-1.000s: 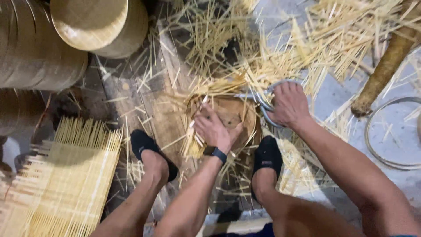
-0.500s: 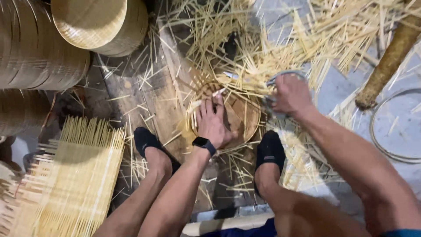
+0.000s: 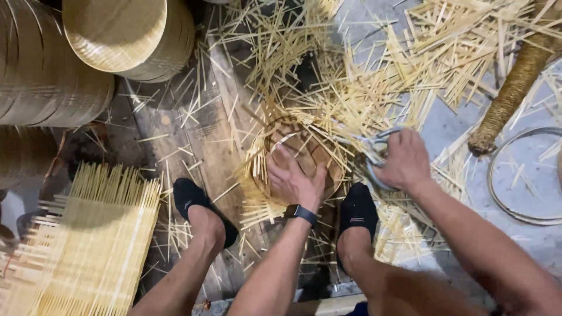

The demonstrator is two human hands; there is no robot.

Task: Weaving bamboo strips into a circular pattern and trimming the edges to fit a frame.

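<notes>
Woven tray [image 3: 304, 155]: round, brown, half-made, ringed by loose pale strip ends; landmark for every line below; lies on the plank between the two feet.
Inside tray: only the pressing palm; no loose contents visible.
Left hand [image 3: 294, 178]: open, fingers spread, flat on the tray's centre; dark watch [image 3: 301, 213] on the wrist just below.
Right hand [image 3: 404, 161]: closed around the handles of grey scissors [image 3: 374, 153], just right of the tray's rim; blades aimed at the strip ends on that side.
Feet: black sock [image 3: 202, 208] lower left of the tray, second black sock [image 3: 357, 212] lower right, close to the rim.
Stacked baskets [image 3: 132, 35]: round, woven, pale, upper left and well apart from the tray; contents hidden, only undersides and walls showing.
Woven mat [image 3: 96, 246]: flat, unfinished, far lower left, strip ends sticking out along its top.
Bamboo strips [image 3: 410, 64]: scattered thickly above and right of the tray.
Rope-wrapped pole [image 3: 515, 88]: slanting, far right.
Hoop [image 3: 521, 175]: thin, round, farther right, on the floor.
Surface: worn wooden plank [image 3: 199, 134] beneath and left of the tray; grey concrete floor [image 3: 445, 126] to the right.
</notes>
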